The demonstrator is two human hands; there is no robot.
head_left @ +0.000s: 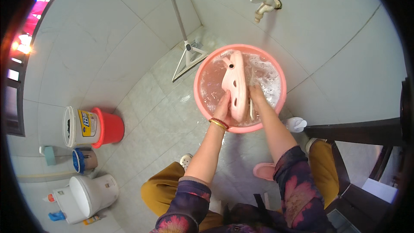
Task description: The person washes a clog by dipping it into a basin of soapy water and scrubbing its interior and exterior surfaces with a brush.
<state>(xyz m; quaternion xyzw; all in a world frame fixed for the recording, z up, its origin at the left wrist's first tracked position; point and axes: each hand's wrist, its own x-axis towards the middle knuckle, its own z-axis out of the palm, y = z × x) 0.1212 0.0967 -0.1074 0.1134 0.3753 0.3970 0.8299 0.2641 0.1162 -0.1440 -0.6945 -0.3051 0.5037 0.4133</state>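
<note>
- While both hands work inside the pink basin [199,97], a pale pink clog [236,84] sits over the soapy water in it, sole side partly up, toe end pointing toward the far rim.
- Left hand [224,105]: wrapped on the clog's near-left edge, grasping it; red + gold bangles on the wrist, just at the basin's near rim.
- Right hand [256,95]: pressed against the clog's near-right side, w/ a thin whitish brush-like item [251,110] under it; fingers curled, but can't tell exactly what they grip.
- Foam [268,75] floats on the basin's right half.
- Wall tap [266,3]: above the basin, on the tiled wall.
- Mop [188,56]: just left of the basin, head on the floor, pole leaning up the corner.
- Red bucket [110,127] + white bucket [77,126]: well left of the basin, touching each other.
- Toilet [88,196]: far left + nearer than the basin.
- Pink slipper [264,171] on the floor, near side of the basin, between the knees.
</note>
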